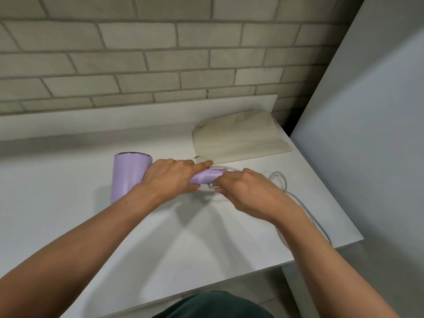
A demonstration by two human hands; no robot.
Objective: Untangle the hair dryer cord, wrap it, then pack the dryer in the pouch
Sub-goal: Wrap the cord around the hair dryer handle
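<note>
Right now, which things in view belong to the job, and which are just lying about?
Job: hair dryer, gripped by the left hand; cord, pinched by the right hand; pouch.
Not the job: counter, tiled wall, white panel.

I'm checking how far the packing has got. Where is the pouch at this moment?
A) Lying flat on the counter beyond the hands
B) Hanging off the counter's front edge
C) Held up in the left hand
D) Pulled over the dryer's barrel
A: the beige pouch lies flat on the white counter, while the left hand grips the lilac dryer and the right hand pinches the cord.
</note>
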